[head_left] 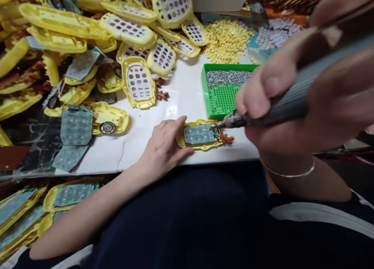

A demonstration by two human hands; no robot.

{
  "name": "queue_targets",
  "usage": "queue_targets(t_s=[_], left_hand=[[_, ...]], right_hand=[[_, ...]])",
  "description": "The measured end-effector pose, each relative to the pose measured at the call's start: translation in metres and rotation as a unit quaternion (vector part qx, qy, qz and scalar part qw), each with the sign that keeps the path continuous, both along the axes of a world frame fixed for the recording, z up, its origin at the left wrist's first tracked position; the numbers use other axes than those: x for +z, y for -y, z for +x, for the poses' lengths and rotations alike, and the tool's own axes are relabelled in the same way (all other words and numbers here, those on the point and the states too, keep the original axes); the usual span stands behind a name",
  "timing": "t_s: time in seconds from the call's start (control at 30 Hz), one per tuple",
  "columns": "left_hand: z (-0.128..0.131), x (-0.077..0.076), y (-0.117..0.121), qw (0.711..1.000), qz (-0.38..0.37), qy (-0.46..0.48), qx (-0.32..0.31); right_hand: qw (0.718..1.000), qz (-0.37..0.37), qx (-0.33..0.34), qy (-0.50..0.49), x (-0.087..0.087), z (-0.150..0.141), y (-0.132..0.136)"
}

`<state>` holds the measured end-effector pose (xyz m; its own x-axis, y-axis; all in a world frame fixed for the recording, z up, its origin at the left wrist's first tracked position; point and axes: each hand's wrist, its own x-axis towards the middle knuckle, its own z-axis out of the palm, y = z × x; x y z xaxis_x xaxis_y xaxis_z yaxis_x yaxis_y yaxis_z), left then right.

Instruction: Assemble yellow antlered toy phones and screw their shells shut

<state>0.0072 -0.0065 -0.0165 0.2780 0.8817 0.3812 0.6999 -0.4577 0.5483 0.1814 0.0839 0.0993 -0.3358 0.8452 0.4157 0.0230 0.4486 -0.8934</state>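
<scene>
My left hand (163, 146) grips the left end of a yellow plastic toy shell (206, 147), thumb on the near edge and fingers on the far edge. The shell lies open side up on the white tabletop, with a green circuit board (199, 134) inside it. Brown antler-shaped pieces (228, 139) stick out at its right end. My right hand (292, 85) is wrapped round a grey electric screwdriver (288, 101), large and blurred close to the camera. The screwdriver's tip is at the right end of the board; whether it touches a screw I cannot make out.
A green tray (205, 93) with small metal screws (228, 78) stands just beyond the shell. Small yellow parts (224, 39) and pale parts (277, 32) lie in heaps behind. Yellow shells (138, 84) pile up at the left, some with boards (76, 125); more shells (49, 195) sit below the table edge.
</scene>
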Motion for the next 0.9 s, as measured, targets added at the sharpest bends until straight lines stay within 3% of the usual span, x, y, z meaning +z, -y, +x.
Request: queue_targets(t_s=[0.2,0.33,0.57,0.77,0.9], left_hand=[[0.0,-0.007,-0.001,0.999,0.017,0.032,0.011],[0.0,-0.008,0.0,0.999,0.001,0.038,0.013],[0.0,-0.008,0.0,0.999,-0.002,0.04,0.014],[-0.001,-0.012,0.0,0.999,0.02,0.032,0.014],[-0.001,-0.015,-0.001,0.999,0.039,0.034,0.008]], right_hand=[[0.988,-0.033,0.062,-0.135,-0.038,-0.031,0.031],[0.993,-0.012,0.06,-0.103,-0.054,-0.036,0.032],[0.996,-0.036,0.052,-0.066,-0.053,-0.032,0.03],[0.989,-0.021,0.098,-0.113,-0.054,-0.036,0.032],[0.98,0.029,0.158,-0.121,-0.059,-0.034,0.025]])
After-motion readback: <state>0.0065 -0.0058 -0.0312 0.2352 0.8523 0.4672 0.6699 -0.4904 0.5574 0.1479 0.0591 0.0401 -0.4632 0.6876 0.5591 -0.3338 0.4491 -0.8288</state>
